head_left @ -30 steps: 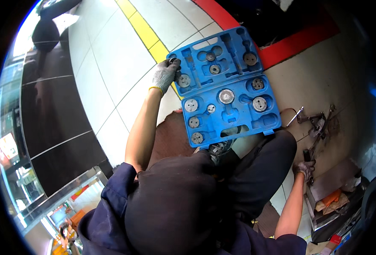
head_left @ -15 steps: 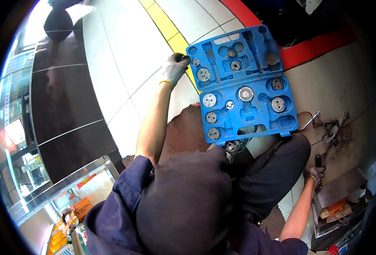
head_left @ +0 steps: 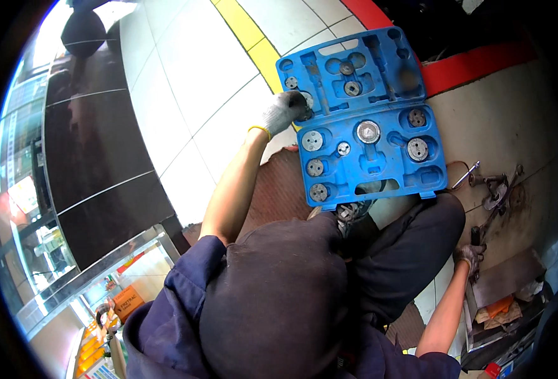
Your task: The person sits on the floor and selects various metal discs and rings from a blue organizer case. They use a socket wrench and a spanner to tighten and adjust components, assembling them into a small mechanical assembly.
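Observation:
An open blue plastic tool case [head_left: 380, 170] lies on the floor ahead of me, its moulded slots holding several round metal discs [head_left: 368, 131]. My left hand [head_left: 283, 112], in a grey glove, reaches to the case's left edge with its fingers curled over a round metal disc [head_left: 306, 101] there. My right hand [head_left: 469, 258], also gloved, is low at the right and grips the dark handle of a metal tool [head_left: 493, 196] lying on the floor. My dark cap and blue sleeves hide the ground nearest to me.
A brown mat [head_left: 279, 189] lies under the case's near corner. Yellow [head_left: 254, 38] and red [head_left: 481, 60] floor stripes run past the case. A metal tray with orange bits [head_left: 500, 303] sits at lower right. Dark glossy panels and a glass counter [head_left: 83, 265] stand on the left.
The view has swung, so the case now sits lower and further right in the picture. My left hand stays at the case's left edge and my right hand stays on the tool handle.

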Action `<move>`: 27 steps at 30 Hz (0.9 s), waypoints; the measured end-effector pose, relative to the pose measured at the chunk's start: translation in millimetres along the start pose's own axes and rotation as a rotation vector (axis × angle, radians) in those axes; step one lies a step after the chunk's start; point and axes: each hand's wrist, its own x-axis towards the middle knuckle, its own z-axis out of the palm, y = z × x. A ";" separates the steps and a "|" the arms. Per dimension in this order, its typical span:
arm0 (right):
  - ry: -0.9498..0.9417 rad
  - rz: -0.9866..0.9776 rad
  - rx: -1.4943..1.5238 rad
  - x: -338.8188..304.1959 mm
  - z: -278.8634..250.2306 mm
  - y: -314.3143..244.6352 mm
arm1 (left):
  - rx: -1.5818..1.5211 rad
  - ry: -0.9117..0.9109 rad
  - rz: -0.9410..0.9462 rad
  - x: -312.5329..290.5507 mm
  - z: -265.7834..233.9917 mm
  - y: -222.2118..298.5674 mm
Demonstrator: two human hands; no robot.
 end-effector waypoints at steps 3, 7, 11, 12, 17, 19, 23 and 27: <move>-0.008 0.002 -0.028 -15.2 -11.4 -6.2 | 0.069 -0.022 0.069 -0.9 3.2 -2.6; 0.008 -0.010 -0.040 -10.9 -8.0 -4.0 | 0.207 0.064 0.200 -2.4 10.5 -14.8; 0.009 0.004 0.002 -3.6 -2.5 -2.3 | 0.379 0.211 0.358 -11.7 13.2 -11.2; 0.020 0.003 -0.005 1.7 2.4 -0.1 | 0.357 0.193 0.337 -10.3 12.3 -12.7; 0.017 -0.014 0.035 -0.9 0.9 0.1 | 0.424 0.151 0.224 -8.0 15.0 -2.8; 0.002 -0.018 0.020 -0.3 0.5 -2.6 | 0.464 0.168 0.238 -10.4 18.5 9.1; 0.015 -0.024 -0.024 2.8 3.6 -3.1 | 0.420 0.311 0.380 -27.7 26.4 43.0; 0.025 -0.026 -0.005 2.8 5.5 -0.2 | 0.409 -0.050 0.448 -37.0 31.5 72.8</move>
